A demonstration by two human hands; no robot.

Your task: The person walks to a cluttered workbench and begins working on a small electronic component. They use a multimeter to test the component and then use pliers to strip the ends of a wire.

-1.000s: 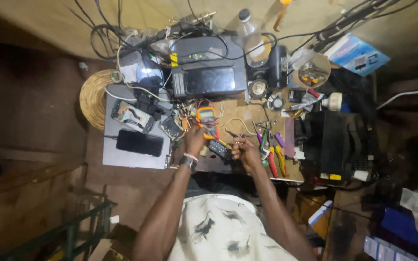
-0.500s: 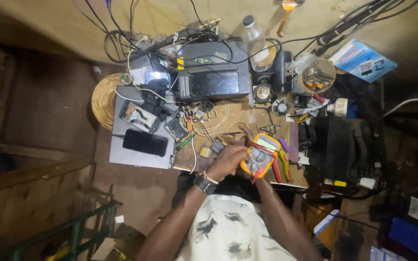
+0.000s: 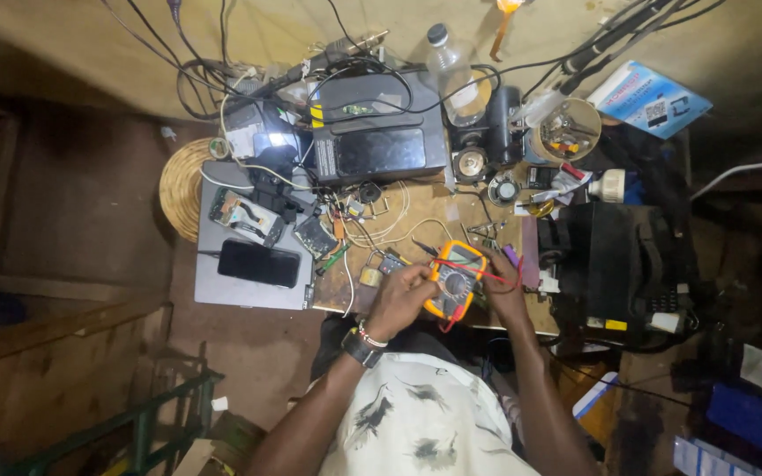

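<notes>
The multimeter (image 3: pixel 453 280) lies at the near edge of the workbench (image 3: pixel 425 207), between the left hand (image 3: pixel 401 298) and the right hand (image 3: pixel 504 295). Left of the multimeter, a phone (image 3: pixel 258 263) rests on a laptop (image 3: pixel 249 286) (a circuit board (image 3: pixel 242 214) lies just behind the phone). Behind the multimeter sits a boxy machine (image 3: pixel 379 139), a bottle (image 3: pixel 451 66) to its right.

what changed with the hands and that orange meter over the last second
The orange multimeter moved from the middle of the bench toward the person, and both hands now hold it: left hand on its left edge, right hand on its right, with a red lead across it. The black phone stayed put.
</notes>
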